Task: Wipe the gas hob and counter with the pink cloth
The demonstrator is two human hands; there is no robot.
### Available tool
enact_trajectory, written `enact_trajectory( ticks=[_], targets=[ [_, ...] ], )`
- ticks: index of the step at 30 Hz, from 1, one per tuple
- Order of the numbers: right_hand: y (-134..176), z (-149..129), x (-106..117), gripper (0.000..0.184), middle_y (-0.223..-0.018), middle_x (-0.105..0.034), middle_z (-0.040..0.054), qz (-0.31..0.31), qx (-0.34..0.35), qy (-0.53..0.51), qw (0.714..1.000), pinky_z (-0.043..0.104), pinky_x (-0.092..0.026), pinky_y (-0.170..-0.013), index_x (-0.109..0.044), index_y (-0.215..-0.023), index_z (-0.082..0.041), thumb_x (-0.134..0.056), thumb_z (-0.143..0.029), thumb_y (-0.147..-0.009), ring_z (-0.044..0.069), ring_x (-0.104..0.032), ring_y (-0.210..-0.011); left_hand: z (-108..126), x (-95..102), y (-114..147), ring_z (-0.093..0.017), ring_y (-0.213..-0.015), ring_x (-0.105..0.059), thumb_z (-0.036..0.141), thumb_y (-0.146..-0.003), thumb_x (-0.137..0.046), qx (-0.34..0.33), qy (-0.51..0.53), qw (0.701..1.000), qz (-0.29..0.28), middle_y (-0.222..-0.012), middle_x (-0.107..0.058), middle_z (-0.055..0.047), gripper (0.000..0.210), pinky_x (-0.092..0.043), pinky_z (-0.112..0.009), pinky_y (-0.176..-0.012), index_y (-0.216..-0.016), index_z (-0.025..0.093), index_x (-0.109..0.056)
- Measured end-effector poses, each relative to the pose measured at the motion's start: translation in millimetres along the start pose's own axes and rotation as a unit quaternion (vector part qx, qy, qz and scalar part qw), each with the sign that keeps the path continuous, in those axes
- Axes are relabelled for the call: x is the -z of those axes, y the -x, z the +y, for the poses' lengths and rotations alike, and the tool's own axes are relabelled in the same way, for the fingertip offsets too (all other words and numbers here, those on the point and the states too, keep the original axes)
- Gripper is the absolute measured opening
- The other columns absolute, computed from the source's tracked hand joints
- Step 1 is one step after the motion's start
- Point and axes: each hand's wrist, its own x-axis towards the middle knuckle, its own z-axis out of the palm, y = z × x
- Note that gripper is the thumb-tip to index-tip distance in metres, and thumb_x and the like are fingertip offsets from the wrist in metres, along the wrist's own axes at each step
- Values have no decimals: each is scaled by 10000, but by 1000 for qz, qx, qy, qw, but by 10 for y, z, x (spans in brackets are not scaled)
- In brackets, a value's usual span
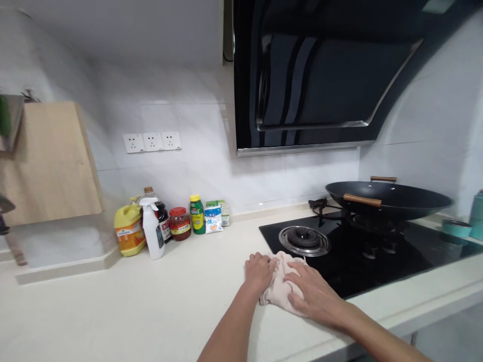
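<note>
A pale pink cloth [279, 286] lies bunched on the white countertop [151, 301], at the left edge of the black glass hob [377, 261]. My left hand [259, 271] grips the cloth's left side with curled fingers. My right hand [315, 294] presses flat on its right side, fingers spread over the fabric. The cloth's far corner reaches toward the left burner [304, 240].
A black wok [388, 198] with wooden handles sits on the right burner. Bottles and jars [166, 223] stand along the back wall. A wooden board [45, 161] leans at left. A black range hood [320, 75] hangs overhead. A teal dish [456, 228] sits far right.
</note>
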Motion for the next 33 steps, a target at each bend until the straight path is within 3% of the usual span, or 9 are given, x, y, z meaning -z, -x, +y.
enact_trajectory(
  ticks=[4, 11, 15, 18, 21, 28, 33],
  targets=[
    [72, 179, 37, 369, -1451, -482, 86, 15, -5, -9, 1000, 471, -349, -1075, -618, -1211, -287, -480, -458, -915, 279, -408, -1357, -1, 18, 3, -283, -1172, -510, 509, -998, -282, -3, -1, 1000, -4, -1211, -636, -84, 497, -395, -416, -968, -1093, 264, -703],
    [346, 1123, 173, 381, -1331, -584, 92, 70, -156, 81, 982, 428, -425, -1007, -656, -1125, -264, -415, -476, -920, 278, -510, -1266, -25, 4, -15, -280, -1184, -493, 555, -1001, -216, -12, -1, 1000, -19, -1225, -623, -81, 564, -378, -414, -986, -1160, 275, -679],
    [598, 1402, 219, 404, -1299, -594, 83, 94, -242, 127, 957, 431, -434, -985, -645, -1134, -260, -391, -482, -913, 286, -532, -1222, -28, -29, -28, -283, -1186, -489, 562, -1001, -211, -17, 1, 1000, -18, -1224, -619, -82, 573, -369, -421, -997, -1162, 272, -678],
    [697, 1301, 205, 411, -1320, -574, 84, 100, -264, 142, 949, 455, -429, -980, -643, -1150, -267, -393, -485, -909, 297, -525, -1216, -29, -48, -32, -288, -1183, -489, 569, -999, -213, -21, 3, 1000, -17, -1216, -620, -82, 575, -370, -428, -996, -1151, 275, -683],
    [679, 1000, 171, 402, -1361, -543, 103, 104, -253, 139, 952, 478, -430, -971, -657, -1146, -270, -417, -482, -902, 312, -520, -1211, -33, -52, -33, -297, -1185, -488, 565, -997, -228, -24, 1, 1000, -15, -1210, -619, -86, 563, -367, -441, -999, -1143, 272, -687],
    [497, 183, 27, 349, -1386, -529, 106, 113, -116, 65, 985, 519, -401, -1013, -651, -1163, -286, -515, -455, -889, 333, -468, -1274, -28, -37, -32, -289, -1174, -504, 540, -993, -276, -22, -8, 1000, -9, -1204, -629, -85, 514, -381, -431, -990, -1129, 278, -698],
    [482, -32, 19, 356, -1439, -499, 85, 85, -40, 8, 996, 517, -336, -1098, -633, -1206, -309, -557, -443, -885, 313, -407, -1353, -18, -23, -33, -287, -1175, -506, 532, -992, -281, -19, -13, 1000, -7, -1209, -629, -79, 507, -390, -426, -981, -1107, 278, -703]
  ],
)
